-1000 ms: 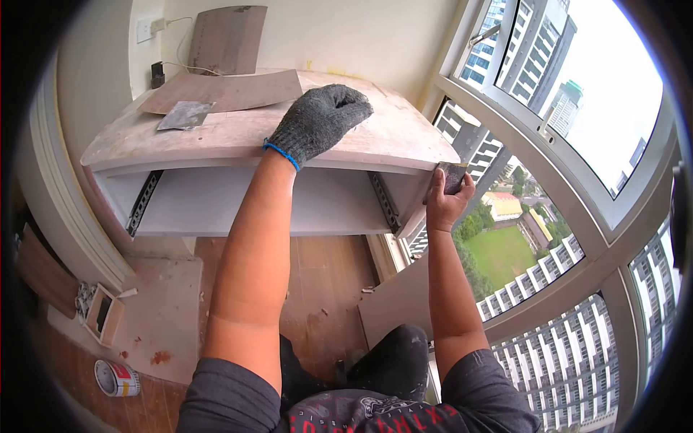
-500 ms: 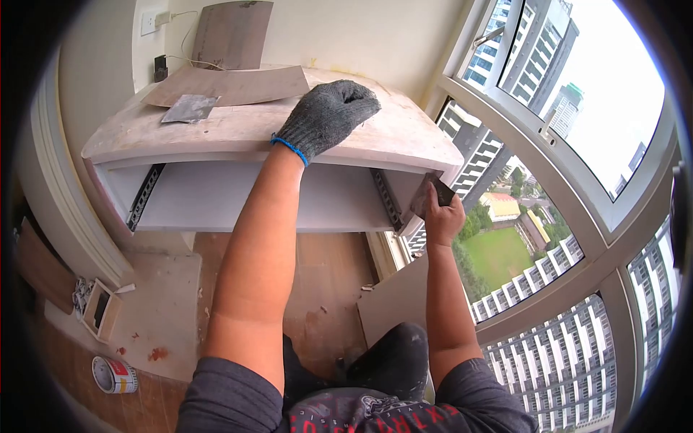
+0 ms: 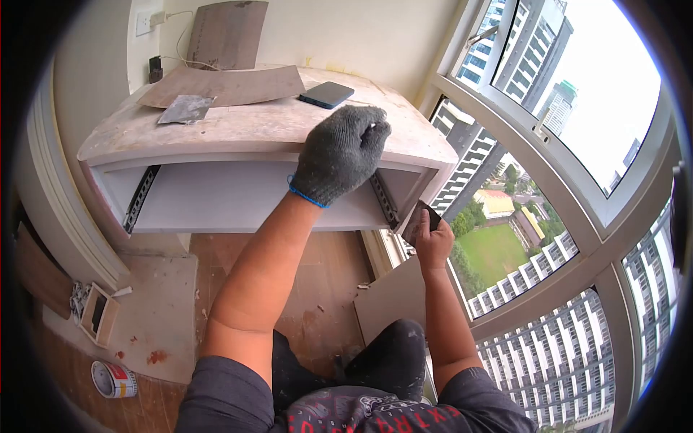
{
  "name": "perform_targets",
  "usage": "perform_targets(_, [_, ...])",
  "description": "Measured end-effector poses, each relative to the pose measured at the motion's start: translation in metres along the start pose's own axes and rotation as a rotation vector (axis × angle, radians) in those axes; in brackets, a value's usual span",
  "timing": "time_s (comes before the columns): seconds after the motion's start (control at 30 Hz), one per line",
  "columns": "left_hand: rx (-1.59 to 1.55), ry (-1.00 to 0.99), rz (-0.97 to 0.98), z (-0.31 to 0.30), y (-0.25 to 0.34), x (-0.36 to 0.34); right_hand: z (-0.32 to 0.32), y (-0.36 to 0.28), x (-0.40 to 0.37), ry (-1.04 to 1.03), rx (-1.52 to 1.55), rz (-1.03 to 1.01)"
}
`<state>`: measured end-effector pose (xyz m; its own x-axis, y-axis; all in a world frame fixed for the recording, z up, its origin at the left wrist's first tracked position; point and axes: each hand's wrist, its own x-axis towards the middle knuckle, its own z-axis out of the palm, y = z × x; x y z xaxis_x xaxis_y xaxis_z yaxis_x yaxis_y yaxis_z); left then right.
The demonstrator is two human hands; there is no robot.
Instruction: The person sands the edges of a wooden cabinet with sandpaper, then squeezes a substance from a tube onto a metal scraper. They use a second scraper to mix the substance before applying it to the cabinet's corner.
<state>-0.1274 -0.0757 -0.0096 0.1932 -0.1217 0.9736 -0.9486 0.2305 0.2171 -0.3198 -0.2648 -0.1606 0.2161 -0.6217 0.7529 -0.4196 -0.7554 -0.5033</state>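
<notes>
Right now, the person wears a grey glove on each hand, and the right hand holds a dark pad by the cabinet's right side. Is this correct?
Not quite: the head view shows the grey glove on the left hand only; the right hand is bare. It does hold the dark pad by the right side of the cabinet.

Onlooker view: cream wall (image 3: 361, 40), white outlet (image 3: 143, 24), brown wood-look floor (image 3: 325, 270), grey-framed windows (image 3: 600, 220) at right; bright daylight, towers (image 3: 532, 47) and lawn (image 3: 492, 256) outside.
</notes>
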Motion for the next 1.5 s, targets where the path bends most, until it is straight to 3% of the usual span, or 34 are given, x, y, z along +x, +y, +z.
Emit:
perform_targets(0.07, [-0.163,-0.207,-0.179,0.022,0.033,-0.051,-0.022,-0.018,0.004,-0.051,0.048,0.034])
perform_targets(0.13, [-0.204,-0.35,-0.227,0.059,0.055,-0.105,-0.043,-0.044,0.015,-0.188,0.102,0.026])
perform_targets(0.2, [-0.24,-0.379,-0.293,0.098,0.056,-0.139,-0.055,-0.054,0.022,-0.464,0.253,0.066])
perform_targets(0.27, [-0.221,-0.41,-0.438,0.11,0.067,-0.133,-0.05,-0.042,0.028,-0.476,0.2,-0.114])
perform_targets(0.33, [-0.146,-0.453,-0.665,0.12,0.075,-0.122,-0.065,-0.04,0.047,-0.669,0.163,-0.096])
perform_targets(0.37, [-0.077,-0.505,-0.686,0.131,0.067,-0.122,-0.073,-0.043,0.058,-0.766,0.147,-0.086])
perform_targets(0.47, [0.026,-0.21,-0.504,0.145,0.055,-0.126,-0.075,-0.055,0.101,-0.379,0.232,-0.089])
perform_targets(0.5, [0.077,-0.232,-0.501,0.149,0.059,-0.128,-0.07,-0.058,0.119,-0.289,0.241,-0.113])
perform_targets(0.6, [0.044,-0.076,-0.339,0.171,0.072,-0.132,-0.024,-0.044,0.158,-0.197,0.154,-0.246])
perform_targets(0.63, [0.018,-0.166,-0.44,0.169,0.074,-0.131,-0.016,-0.042,0.16,-0.343,0.113,-0.258])
perform_targets(0.67, [0.055,-0.136,-0.403,0.172,0.073,-0.131,-0.011,-0.039,0.163,-0.487,0.07,-0.273])
perform_targets(0.73, [0.127,-0.081,-0.324,0.174,0.072,-0.128,-0.008,-0.034,0.166,-0.509,0.097,-0.271])
perform_targets(0.83, [0.242,-0.147,-0.413,0.185,0.073,-0.121,-0.015,-0.027,0.17,-0.603,0.214,-0.281])
perform_targets(0.97, [0.194,-0.295,-0.467,0.17,0.069,-0.142,-0.019,-0.03,0.169,-0.593,0.196,-0.281])
perform_targets(1.07, [0.142,-0.283,-0.531,0.173,0.075,-0.129,-0.014,-0.029,0.168,-0.568,0.18,-0.277])
perform_targets(1.1, [0.211,-0.151,-0.249,0.176,0.073,-0.118,-0.012,-0.026,0.171,-0.575,0.18,-0.306])
perform_targets(1.2, [0.225,-0.105,-0.259,0.18,0.075,-0.117,-0.016,-0.025,0.165,-0.599,0.192,-0.326])
perform_targets(1.23, [0.158,-0.253,-0.525,0.172,0.08,-0.117,-0.016,-0.025,0.164,-0.597,0.184,-0.317])
perform_targets(1.5, [0.194,-0.353,-0.514,0.165,0.068,-0.145,-0.021,-0.031,0.164,-0.593,0.172,-0.304])
